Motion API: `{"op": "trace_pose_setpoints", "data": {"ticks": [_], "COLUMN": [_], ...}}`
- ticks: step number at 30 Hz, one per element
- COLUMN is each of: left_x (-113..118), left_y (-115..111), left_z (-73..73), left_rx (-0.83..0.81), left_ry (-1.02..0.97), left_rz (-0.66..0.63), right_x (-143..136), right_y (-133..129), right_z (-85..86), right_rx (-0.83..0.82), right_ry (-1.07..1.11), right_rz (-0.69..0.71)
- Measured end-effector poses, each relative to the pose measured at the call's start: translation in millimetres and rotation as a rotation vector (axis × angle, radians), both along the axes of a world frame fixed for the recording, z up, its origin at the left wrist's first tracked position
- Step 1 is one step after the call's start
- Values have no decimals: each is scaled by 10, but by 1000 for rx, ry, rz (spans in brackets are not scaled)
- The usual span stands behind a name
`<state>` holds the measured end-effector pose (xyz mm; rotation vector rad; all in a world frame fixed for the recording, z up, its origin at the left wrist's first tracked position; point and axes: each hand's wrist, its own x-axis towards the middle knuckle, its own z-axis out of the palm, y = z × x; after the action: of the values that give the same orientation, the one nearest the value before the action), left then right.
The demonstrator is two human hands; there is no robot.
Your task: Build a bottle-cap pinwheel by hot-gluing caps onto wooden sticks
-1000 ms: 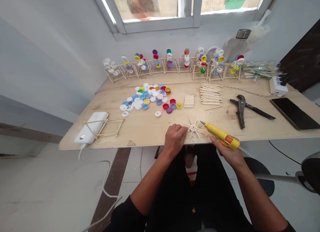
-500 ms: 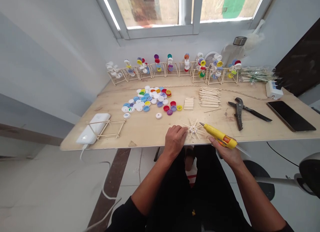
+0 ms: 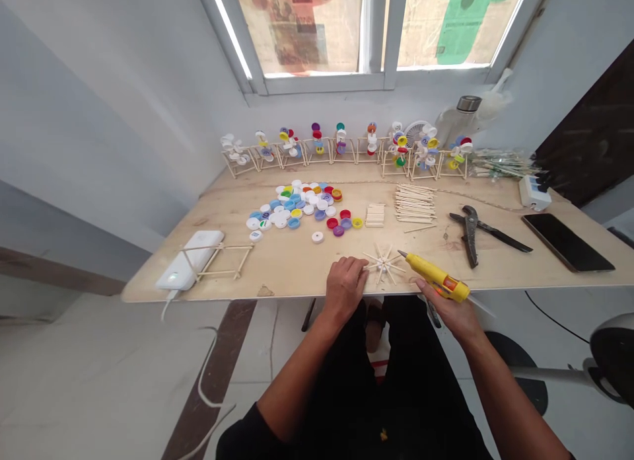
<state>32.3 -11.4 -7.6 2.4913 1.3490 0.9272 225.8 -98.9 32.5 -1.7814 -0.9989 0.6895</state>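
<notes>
In my right hand (image 3: 453, 312) is a yellow hot glue gun (image 3: 432, 273), a glue stick poking out of its back end. Its nozzle points left, just above the right spokes of a star-shaped wheel of thin wooden sticks (image 3: 383, 264). This wheel lies near the table's front edge, its spokes spread around a pale hub. My left hand (image 3: 345, 283) rests on the table with its fingers curled and closed on the tip of a left spoke. The fingertips partly cover that stick's end.
Coloured bottle caps (image 3: 296, 205) lie behind, beside short sticks (image 3: 375, 215) and longer sticks (image 3: 415, 203). Cutters (image 3: 470, 235) and a phone (image 3: 569, 242) are right; a stick frame (image 3: 222, 273) leans over a white power bank (image 3: 191, 258) at left. Cap-wheel models (image 3: 341, 146) line the back.
The camera view has tilted up a little, so the table things appear lower. Both hands, the glue gun and the stick wheel keep nearly the same places relative to each other.
</notes>
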Motion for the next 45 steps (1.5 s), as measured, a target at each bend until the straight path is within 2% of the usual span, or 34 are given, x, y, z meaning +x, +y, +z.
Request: {"op": "trace_pose_setpoints", "data": {"ticks": [4, 8, 14, 17, 19, 22, 25, 30, 35, 39, 45], "left_x": [-14, -34, -78, -98, -104, -101, -89, -73, -82, -91, -114], "left_y": [28, 51, 47, 43, 42, 38, 24, 1, -4, -9, -27], "left_z": [28, 44, 31, 20, 12, 0, -4, -6, -18, -8, 24], "left_rx": [3, 10, -18, -38, -50, -69, -85, -81, -62, -75, -165], "left_ry": [-11, -46, -164, -231, -264, -324, -381, -411, -403, -417, -474], "left_rz": [9, 28, 18, 26, 30, 43, 70, 107, 125, 124, 118], "right_x": [63, 316, 992, 1355, 1570, 1806, 1917, 2006, 2110, 2167, 2350], "right_y": [-23, -46, -21, 81, 164, 272, 346, 457, 551, 566, 535], "right_z": [41, 98, 225, 192, 137, 72, 75, 105, 29, -34, -87], "right_rx": [5, 116, 158, 176, 183, 98, -18, -74, -171, -162, -57], "right_ry": [-44, -179, -682, -954, -1128, -1363, -1522, -1580, -1543, -1504, -1372], "right_rz": [-100, -162, -90, -49, 31, 135, 179, 265, 377, 353, 331]}}
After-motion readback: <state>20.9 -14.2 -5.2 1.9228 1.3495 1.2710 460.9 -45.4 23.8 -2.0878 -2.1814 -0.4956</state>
